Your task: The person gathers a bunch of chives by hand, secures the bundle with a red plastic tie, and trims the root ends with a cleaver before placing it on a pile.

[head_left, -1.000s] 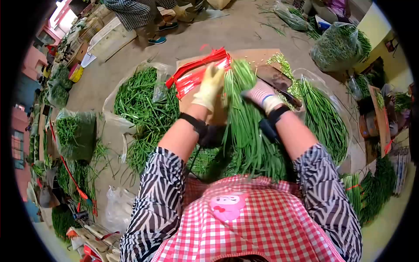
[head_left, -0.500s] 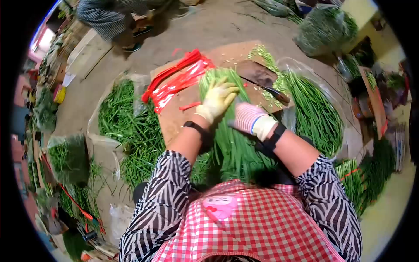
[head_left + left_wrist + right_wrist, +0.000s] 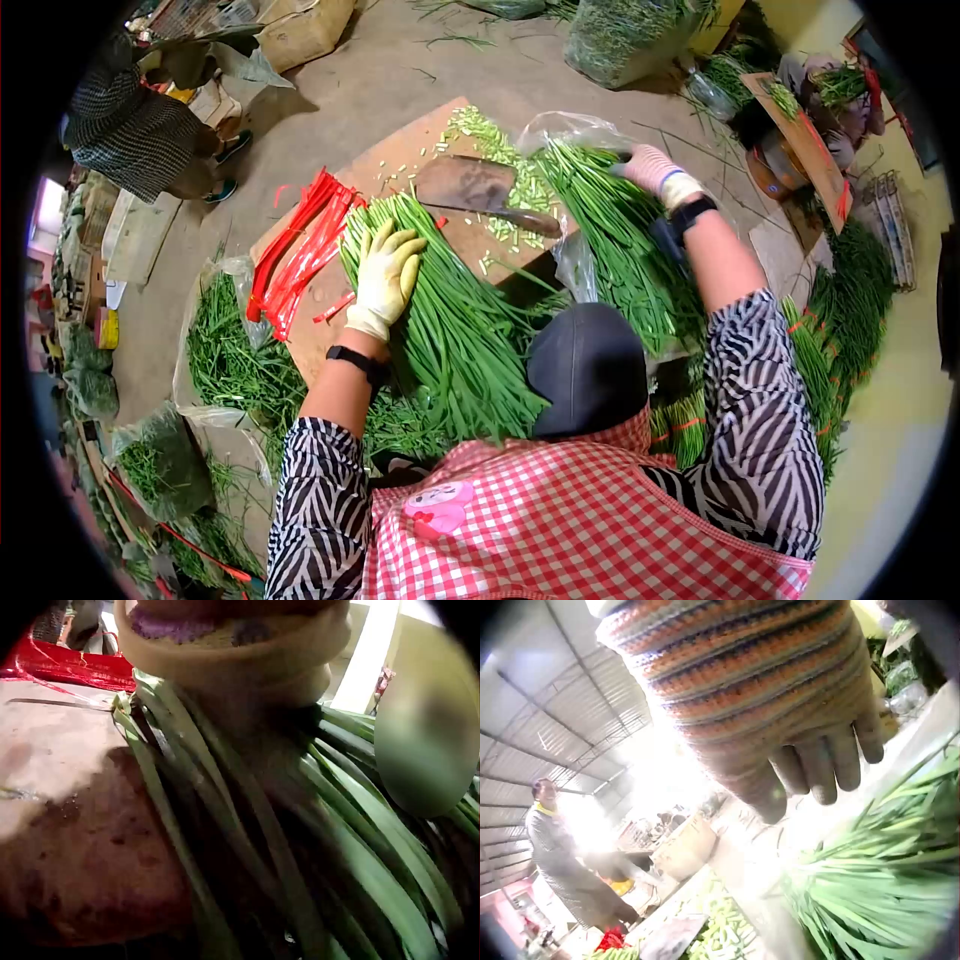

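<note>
My left hand (image 3: 385, 280), in a pale yellow glove, rests with extended fingers on a bundle of green stalks (image 3: 450, 320) lying across the board (image 3: 322, 300). In the left wrist view the long leaves (image 3: 262, 847) run beneath that hand. The right hand (image 3: 655, 175), in a striped glove, is over the upper end of a second pile of stalks (image 3: 600, 220) on clear plastic. The right wrist view shows the striped hand (image 3: 780, 720) with its fingers extended above the leaves (image 3: 885, 877); nothing is seen in its grip.
A broad-bladed knife (image 3: 465, 185) lies on the board among chopped pale stalk pieces (image 3: 530, 190). Red ties (image 3: 305, 250) lie at its left edge. Loose greens (image 3: 235, 345) are at the left, and a person (image 3: 140, 130) stands at the upper left.
The right hand has left the bundle and moved right to the second pile. The left hand stays on the bundle, now lying at the board's left. The head view has turned rightward.
</note>
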Motion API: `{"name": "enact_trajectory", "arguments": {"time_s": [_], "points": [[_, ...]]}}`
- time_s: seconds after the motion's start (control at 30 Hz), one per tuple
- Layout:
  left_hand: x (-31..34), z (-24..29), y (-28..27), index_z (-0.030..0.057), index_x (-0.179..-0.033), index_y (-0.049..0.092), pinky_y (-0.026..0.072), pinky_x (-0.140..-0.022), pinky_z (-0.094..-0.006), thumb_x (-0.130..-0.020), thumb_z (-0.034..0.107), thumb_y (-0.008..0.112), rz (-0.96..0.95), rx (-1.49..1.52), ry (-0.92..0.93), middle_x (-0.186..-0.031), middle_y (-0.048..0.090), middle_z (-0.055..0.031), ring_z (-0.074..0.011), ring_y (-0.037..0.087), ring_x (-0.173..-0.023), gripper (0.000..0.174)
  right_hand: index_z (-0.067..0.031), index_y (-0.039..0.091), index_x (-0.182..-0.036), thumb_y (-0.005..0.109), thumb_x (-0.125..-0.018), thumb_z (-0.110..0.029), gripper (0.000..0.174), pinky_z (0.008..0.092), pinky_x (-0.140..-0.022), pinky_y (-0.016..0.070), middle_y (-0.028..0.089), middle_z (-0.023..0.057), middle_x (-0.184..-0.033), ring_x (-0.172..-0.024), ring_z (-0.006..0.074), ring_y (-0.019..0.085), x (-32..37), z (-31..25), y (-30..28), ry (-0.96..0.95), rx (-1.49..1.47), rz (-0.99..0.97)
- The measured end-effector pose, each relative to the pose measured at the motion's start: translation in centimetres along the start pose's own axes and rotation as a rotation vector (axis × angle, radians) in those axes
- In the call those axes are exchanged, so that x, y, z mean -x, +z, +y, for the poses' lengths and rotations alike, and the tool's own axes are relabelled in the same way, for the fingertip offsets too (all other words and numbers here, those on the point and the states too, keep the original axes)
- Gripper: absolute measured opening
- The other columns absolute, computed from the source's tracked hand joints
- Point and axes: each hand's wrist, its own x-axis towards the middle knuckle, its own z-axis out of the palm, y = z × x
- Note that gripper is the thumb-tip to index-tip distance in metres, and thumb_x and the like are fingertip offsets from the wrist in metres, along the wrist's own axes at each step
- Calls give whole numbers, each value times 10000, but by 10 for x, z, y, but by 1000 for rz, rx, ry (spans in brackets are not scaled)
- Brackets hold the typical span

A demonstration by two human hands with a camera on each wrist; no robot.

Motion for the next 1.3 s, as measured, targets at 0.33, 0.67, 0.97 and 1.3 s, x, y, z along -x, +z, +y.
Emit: {"name": "enact_trajectory", "arguments": {"time_s": [0.33,0.67,0.97,1.3], "points": [[-6,7,-8,178,-1255,700,259,-1206,-617,-930,181,639,-97,-20,-63,-1336,633,-74,-377,444,-1424,331,-55,749,-1220,691,-854,-422,521,441,-1006,532,703,185,-1306,-1226,337,673,-136,-34,113,313,241,-9],[-6,10,-9,150,-1276,685,244,-1214,-612,-931,186,623,-115,0,-72,-1348,621,-86,-374,421,-1441,353,-31,739,-1220,749,-776,-394,574,427,-1032,517,703,215,-1281,-1198,362,670,-159,-12,87,160,106,-241],[-31,12,-34,89,-1328,640,259,-1211,-621,-928,246,685,-257,-3,-9,-1328,655,-130,-403,509,-1358,432,35,724,-1157,817,-770,-302,521,413,-872,550,755,175,-1044,-904,285,696,-92,14,22,68,-528,-243],[-207,142,22,12,-1176,688,546,-945,-436,-907,98,607,-428,337,289,-1153,699,-192,-403,668,-1045,294,-30,749,-1148,788,-847,-320,420,376,-852,542,757,80,-989,-880,189,665,-45,4,3,-53,-567,-181]]}}
